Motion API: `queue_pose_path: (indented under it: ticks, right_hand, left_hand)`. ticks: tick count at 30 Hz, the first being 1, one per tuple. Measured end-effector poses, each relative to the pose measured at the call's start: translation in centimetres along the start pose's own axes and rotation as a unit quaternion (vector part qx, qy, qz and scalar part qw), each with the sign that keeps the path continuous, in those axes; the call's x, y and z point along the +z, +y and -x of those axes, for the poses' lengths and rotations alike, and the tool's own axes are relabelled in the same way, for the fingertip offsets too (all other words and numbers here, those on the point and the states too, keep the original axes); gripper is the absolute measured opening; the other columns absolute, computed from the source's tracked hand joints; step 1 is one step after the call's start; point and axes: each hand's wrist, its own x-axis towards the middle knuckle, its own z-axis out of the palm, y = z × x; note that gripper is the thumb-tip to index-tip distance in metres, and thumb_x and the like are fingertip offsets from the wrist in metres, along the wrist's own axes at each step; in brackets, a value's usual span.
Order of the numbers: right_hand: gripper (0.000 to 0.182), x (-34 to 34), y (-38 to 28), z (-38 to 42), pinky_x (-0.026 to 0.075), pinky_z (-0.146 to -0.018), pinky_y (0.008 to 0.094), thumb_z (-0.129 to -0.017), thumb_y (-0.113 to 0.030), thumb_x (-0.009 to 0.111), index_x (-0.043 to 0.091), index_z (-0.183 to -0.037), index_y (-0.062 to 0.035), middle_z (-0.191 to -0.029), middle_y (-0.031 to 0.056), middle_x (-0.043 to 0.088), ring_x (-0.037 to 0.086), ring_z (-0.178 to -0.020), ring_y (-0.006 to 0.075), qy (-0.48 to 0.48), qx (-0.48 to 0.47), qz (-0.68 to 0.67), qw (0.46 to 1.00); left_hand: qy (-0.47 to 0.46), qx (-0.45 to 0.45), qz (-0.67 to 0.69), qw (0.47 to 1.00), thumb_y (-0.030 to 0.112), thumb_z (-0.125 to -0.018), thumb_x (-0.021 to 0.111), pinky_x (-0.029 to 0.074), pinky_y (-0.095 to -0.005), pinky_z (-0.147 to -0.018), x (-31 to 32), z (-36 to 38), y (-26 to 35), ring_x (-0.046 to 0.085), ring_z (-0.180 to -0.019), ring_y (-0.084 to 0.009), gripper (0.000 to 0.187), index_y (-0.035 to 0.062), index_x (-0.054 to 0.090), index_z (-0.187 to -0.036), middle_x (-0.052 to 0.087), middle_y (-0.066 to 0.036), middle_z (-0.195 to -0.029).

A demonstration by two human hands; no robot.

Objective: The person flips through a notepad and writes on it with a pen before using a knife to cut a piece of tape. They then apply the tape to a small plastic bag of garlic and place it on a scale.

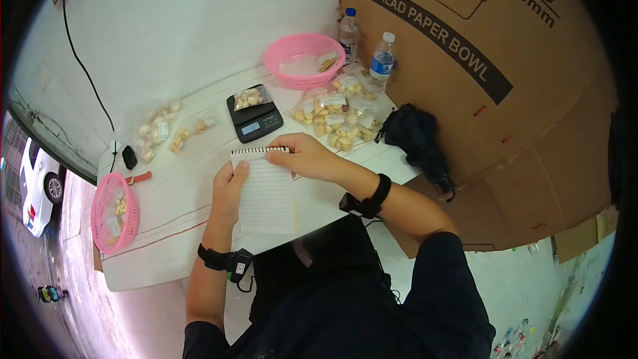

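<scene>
A spiral-bound notepad with lined, seemingly blank pages is held above the table's front edge. My left hand grips its left side, thumb on the page. At the top binding, my right hand is closed on the upper right corner, with its thumb lying over the page. Just beyond the pad stands a black digital scale, its display lit, bearing a small clear bag of pale pieces. The fingers behind the notepad are hidden.
Bags of pale yellow pieces lie right of the scale, other bags left. Pink baskets stand at the back and left. Two bottles, a black folded umbrella and a large cardboard box line the right.
</scene>
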Motion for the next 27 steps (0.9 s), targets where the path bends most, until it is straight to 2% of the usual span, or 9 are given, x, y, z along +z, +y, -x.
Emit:
queue_pose_path:
  ticks: [2, 4, 7, 10, 12, 16, 18, 25, 27]
  right_hand:
    - [0.026, -1.3, 0.9, -0.7, 0.052, -0.065, 0.0287, -0.095, -0.025, 0.069, 0.068, -0.107, -0.002, -0.083, 0.0008, 0.067, 0.062, -0.073, 0.0103, -0.011, 0.036, 0.011, 0.999]
    - [0.029, -4.6, 3.4, -1.7, 0.054, -0.069, 0.0363, -0.09, -0.028, 0.07, 0.068, -0.104, -0.0031, -0.083, 0.0094, 0.07, 0.067, -0.075, 0.0229, 0.164, -0.159, 0.281, 0.932]
    - [0.031, -9.7, 1.8, 0.0, 0.055, -0.077, 0.0458, -0.086, -0.03, 0.066, 0.069, -0.1, -0.0034, -0.091, 0.0229, 0.071, 0.069, -0.088, 0.0389, 0.301, 0.08, 0.48, 0.82]
    - [0.031, -13.3, 2.0, 3.0, 0.056, -0.077, 0.0471, -0.085, -0.029, 0.066, 0.068, -0.101, -0.0026, -0.094, 0.0217, 0.072, 0.071, -0.092, 0.0375, 0.284, 0.136, 0.548, 0.775]
    - [0.049, -15.3, 5.7, 3.2, 0.058, -0.077, 0.0446, -0.086, -0.042, 0.07, 0.064, -0.114, -0.0017, -0.101, 0.0187, 0.073, 0.073, -0.094, 0.0348, 0.271, 0.226, 0.589, 0.727]
    - [0.057, -15.4, 9.0, 3.2, 0.058, -0.078, 0.0436, -0.082, -0.05, 0.076, 0.065, -0.114, -0.0041, -0.104, 0.0172, 0.073, 0.072, -0.098, 0.0329, 0.247, 0.249, 0.597, 0.721]
    - [0.059, -15.4, 9.5, 2.9, 0.058, -0.08, 0.0422, -0.08, -0.054, 0.077, 0.065, -0.112, -0.0053, -0.104, 0.0161, 0.074, 0.072, -0.102, 0.0316, 0.257, 0.25, 0.585, 0.728]
    - [0.058, -15.7, 7.8, 3.5, 0.057, -0.085, 0.0414, -0.079, -0.049, 0.081, 0.065, -0.113, -0.0047, -0.107, 0.0145, 0.074, 0.071, -0.103, 0.0309, 0.226, 0.298, 0.537, 0.756]
    - [0.057, -16.1, 8.0, 3.4, 0.056, -0.088, 0.0425, -0.079, -0.044, 0.081, 0.064, -0.115, -0.0033, -0.111, 0.0161, 0.072, 0.071, -0.104, 0.0322, 0.233, 0.315, 0.477, 0.787]
  left_hand:
    - [0.009, 0.002, -0.016, 1.0, 0.022, -0.104, 0.057, 0.051, -0.027, -0.08, -0.4, -0.7, -1.6, 0.064, -0.094, -0.0117, 0.032, -0.0016, 0.06, -0.125, 0.069, -0.01, -0.11]
    - [0.019, 0.007, -0.036, 0.999, 0.023, -0.106, 0.055, 0.052, -0.0275, -0.082, -0.4, -1.2, -2.4, 0.065, -0.097, -0.0124, 0.033, -0.0019, 0.059, -0.126, 0.069, -0.011, -0.114]
    - [0.105, -0.016, -0.034, 0.994, 0.02, -0.105, 0.054, 0.052, -0.0277, -0.08, -0.2, -1.6, -3.1, 0.065, -0.091, -0.0128, 0.029, -0.0015, 0.06, -0.124, 0.07, -0.009, -0.107]
    - [0.125, -0.042, -0.053, 0.99, 0.018, -0.104, 0.054, 0.052, -0.0282, -0.08, -0.6, -1.9, -4.4, 0.065, -0.089, -0.0134, 0.031, -0.0025, 0.056, -0.128, 0.07, -0.009, -0.105]
    - [0.104, -0.111, -0.164, 0.975, 0.02, -0.097, 0.062, 0.053, -0.0316, -0.082, 0.1, -1.6, -3.8, 0.064, -0.089, -0.0178, 0.044, -0.0038, 0.051, -0.133, 0.069, -0.012, -0.101]
    - [0.147, 0.023, -0.37, 0.917, 0.024, -0.089, 0.072, 0.051, -0.0375, -0.087, -1.0, -1.7, -5.7, 0.064, -0.096, -0.0264, 0.063, -0.0041, 0.046, -0.139, 0.066, -0.017, -0.105]
    - [0.199, 0.187, -0.527, 0.805, 0.025, -0.083, 0.076, 0.049, -0.0455, -0.093, -1.7, -2.0, -6.8, 0.062, -0.107, -0.0345, 0.065, -0.0028, 0.051, -0.136, 0.062, -0.022, -0.115]
    - [0.045, 0.229, -0.587, 0.775, 0.032, -0.078, 0.08, 0.045, -0.0497, -0.095, -1.2, -1.4, -7.8, 0.056, -0.116, -0.0414, 0.054, 0.001, 0.066, -0.119, 0.057, -0.026, -0.125]
    - [0.016, 0.216, -0.578, 0.787, 0.034, -0.081, 0.077, 0.035, -0.051, -0.102, -1.0, -1.8, -7.8, 0.049, -0.123, -0.0407, 0.055, 0.0014, 0.065, -0.123, 0.052, -0.027, -0.132]
